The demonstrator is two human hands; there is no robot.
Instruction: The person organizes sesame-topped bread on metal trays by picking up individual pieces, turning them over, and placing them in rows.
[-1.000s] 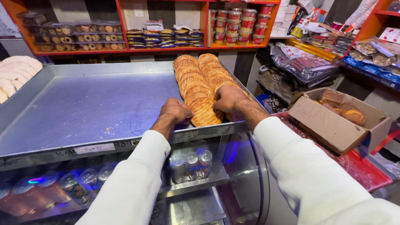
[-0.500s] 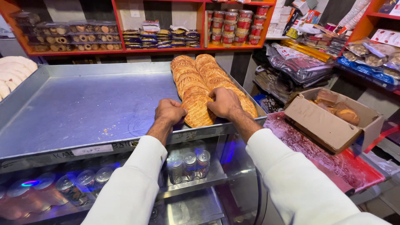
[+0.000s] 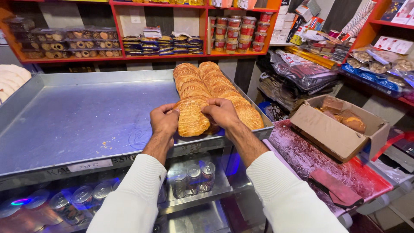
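Two rows of round golden flatbreads [image 3: 213, 88] along the right edge of the wide metal tray [image 3: 77, 125], open cardboard box [image 3: 340, 129] right of it, drink cans [image 3: 192, 174] below

Orange-red shelving [image 3: 129, 57] runs along the back wall at twelve o'clock, stocked with clear tubs of biscuits [image 3: 64, 41] and red-lidded jars [image 3: 239, 32]. More shelves [image 3: 379, 64] climb at two o'clock. Below, a glass display case [image 3: 189, 181] glows blue over drink cans [image 3: 194, 174]. A cardboard box [image 3: 340, 127] sits at three o'clock.
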